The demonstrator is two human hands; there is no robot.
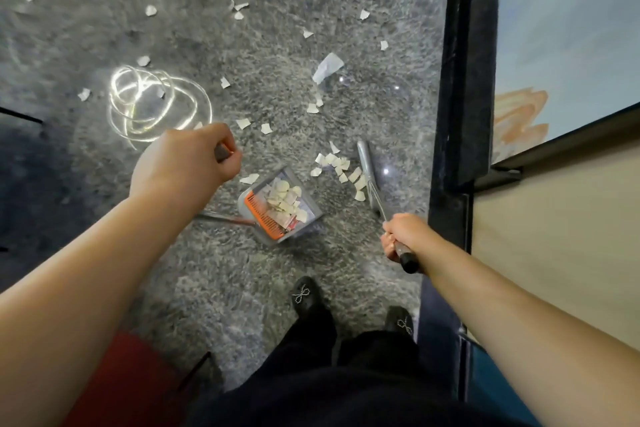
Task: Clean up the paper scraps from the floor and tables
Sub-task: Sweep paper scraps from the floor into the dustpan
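Left hand (187, 158) gripping dustpan (280, 204) handle, right hand (401, 236) clutching broom (369, 177) handle, scraps (341, 168) piled against broom head, more inside dustpan, others scattered across speckled floor (242, 45)

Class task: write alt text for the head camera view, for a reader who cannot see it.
A person stands sweeping torn paper scraps on a speckled floor, the right hand gripping a broom, the left hand gripping the handle of a long-handled dustpan already holding scraps. More scraps lie scattered farther off.
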